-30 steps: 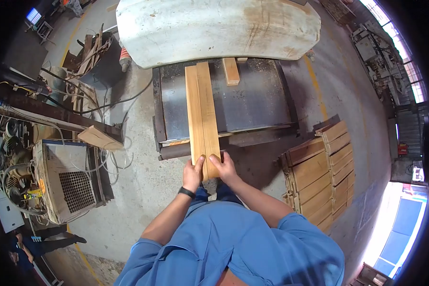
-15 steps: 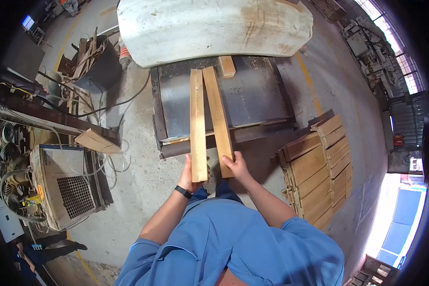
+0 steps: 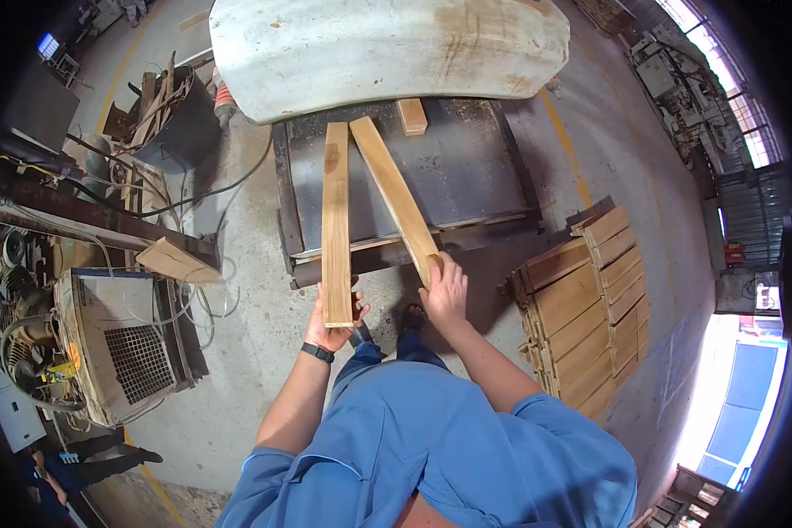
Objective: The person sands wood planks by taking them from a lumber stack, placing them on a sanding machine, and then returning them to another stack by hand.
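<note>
A long wooden board (image 3: 336, 220) lies over the near edge of the dark machine bed (image 3: 466, 176), its near end resting in my left hand (image 3: 333, 324), which wraps it from below. My right hand (image 3: 445, 289) grips the near end of a second board (image 3: 396, 189), which slants toward the upper left. The far ends of the two boards are close together on the bed. A short wood block (image 3: 412, 116) sits at the back of the bed, by the big pale machine hood (image 3: 387, 53).
Stacked boards (image 3: 581, 308) stand on the floor at the right. At the left are a scrap bin (image 3: 180, 132), hoses, a wooden piece (image 3: 180, 261) and a box with a grille (image 3: 141, 363). A person's legs (image 3: 106, 459) show at the lower left.
The left board has moved left and turned to show its broad face. The right board now slants more, with its near end farther right. Both hands have moved apart.
</note>
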Motion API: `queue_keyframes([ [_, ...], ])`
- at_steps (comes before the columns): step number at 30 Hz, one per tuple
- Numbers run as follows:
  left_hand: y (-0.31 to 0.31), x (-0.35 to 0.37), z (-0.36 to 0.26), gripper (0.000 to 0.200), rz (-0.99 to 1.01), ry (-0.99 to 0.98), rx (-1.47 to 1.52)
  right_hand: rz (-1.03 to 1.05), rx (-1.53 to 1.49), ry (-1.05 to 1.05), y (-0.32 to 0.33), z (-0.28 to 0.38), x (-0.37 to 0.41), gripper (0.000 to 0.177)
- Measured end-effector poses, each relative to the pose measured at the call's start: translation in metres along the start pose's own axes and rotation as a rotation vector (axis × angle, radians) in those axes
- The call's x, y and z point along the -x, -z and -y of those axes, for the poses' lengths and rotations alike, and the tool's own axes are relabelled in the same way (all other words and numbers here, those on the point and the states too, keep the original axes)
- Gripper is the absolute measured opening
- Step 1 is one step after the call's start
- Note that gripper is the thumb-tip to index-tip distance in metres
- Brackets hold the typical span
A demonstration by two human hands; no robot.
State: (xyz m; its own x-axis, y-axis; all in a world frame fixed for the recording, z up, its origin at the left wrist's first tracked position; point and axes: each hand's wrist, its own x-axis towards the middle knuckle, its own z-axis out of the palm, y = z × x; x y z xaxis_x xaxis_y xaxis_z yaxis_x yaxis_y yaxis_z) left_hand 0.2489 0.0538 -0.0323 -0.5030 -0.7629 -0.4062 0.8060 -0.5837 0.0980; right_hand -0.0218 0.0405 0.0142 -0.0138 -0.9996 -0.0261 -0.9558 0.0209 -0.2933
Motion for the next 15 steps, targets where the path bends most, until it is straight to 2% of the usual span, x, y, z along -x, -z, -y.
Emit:
queue_keyframes([
  [2,-0.02,0.006,0.0,0.087,-0.113,-0.034,-0.192,-0.002,-0.087,0.041,-0.004,0.0,0.005,0.082],
  [3,-0.032,0.011,0.001,0.089,-0.099,-0.026,-0.209,-0.086,-0.248,0.04,-0.004,-0.001,0.007,0.074],
  [6,-0.049,0.017,0.004,0.091,-0.072,-0.018,-0.249,-0.124,-0.602,-0.215,-0.036,-0.028,0.003,0.066],
  [7,-0.038,0.015,0.006,0.09,-0.075,-0.025,-0.254,-0.104,-0.586,-0.266,-0.067,-0.052,0.0,0.061],
  [10,-0.018,0.008,0.011,0.083,-0.192,-0.057,-0.414,0.528,-1.27,-0.505,-0.054,-0.075,-0.01,0.06],
  [14,-0.002,-0.008,0.016,0.067,-0.361,-0.11,-0.626,0.443,-1.104,-0.456,-0.063,-0.074,-0.008,0.069],
  [15,0.0,-0.014,0.023,0.061,-0.443,-0.227,-0.658,0.42,-1.097,-0.455,-0.067,-0.072,-0.008,0.071],
])
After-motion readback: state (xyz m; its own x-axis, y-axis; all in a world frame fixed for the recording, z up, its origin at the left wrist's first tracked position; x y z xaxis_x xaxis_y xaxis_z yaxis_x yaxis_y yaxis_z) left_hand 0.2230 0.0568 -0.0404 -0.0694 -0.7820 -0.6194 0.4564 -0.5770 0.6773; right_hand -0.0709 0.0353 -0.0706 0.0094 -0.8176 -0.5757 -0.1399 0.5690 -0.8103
